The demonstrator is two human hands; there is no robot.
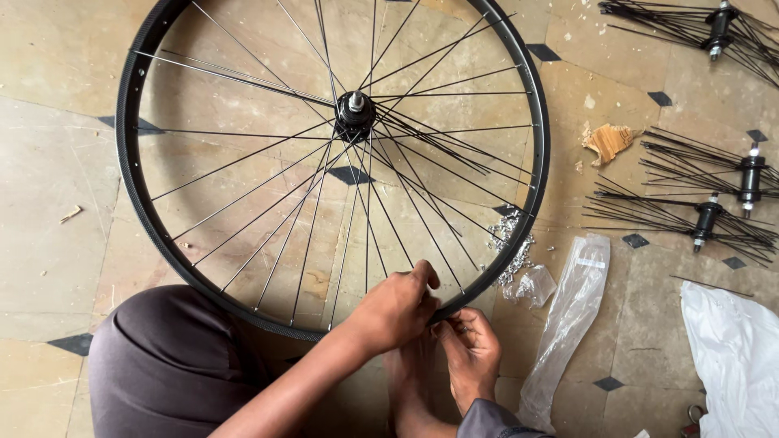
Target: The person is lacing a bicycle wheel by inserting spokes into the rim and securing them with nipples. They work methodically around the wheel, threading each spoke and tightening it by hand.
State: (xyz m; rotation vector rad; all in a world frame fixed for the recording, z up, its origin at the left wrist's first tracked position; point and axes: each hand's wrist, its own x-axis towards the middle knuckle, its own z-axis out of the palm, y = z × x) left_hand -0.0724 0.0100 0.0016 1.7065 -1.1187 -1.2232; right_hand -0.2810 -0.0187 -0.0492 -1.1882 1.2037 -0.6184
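Nearest the camera, a bent knee in dark brownish-grey trousers (166, 365) fills the lower left, and both forearms reach forward from it toward the bottom of a bicycle wheel. Lying flat on the tiled stone floor (49, 243), the black wheel rim (130, 186) takes up most of the view, its hub (355, 113) near the top centre with thin metal spokes (268, 219) fanning out to the rim. At the rim's lower right edge the left hand (398, 308) closes over the rim, its fingers curled and pinching where a spoke meets it. Just beside it, touching it at the fingertips, the right hand (469, 349) is also clenched, fingers bunched on something small at the rim that is too hidden to make out. A bare foot shows faintly below the two hands. Right of the rim lies a small heap of shiny metal nipples (510, 243) next to a crumpled clear plastic bag (568, 316). Farther right, three loose hubs with bundled black spokes (714, 211) lie on the tiles, well apart from the wheel, along with a scrap of brown cardboard (608, 142) and a white plastic sheet (734, 349).
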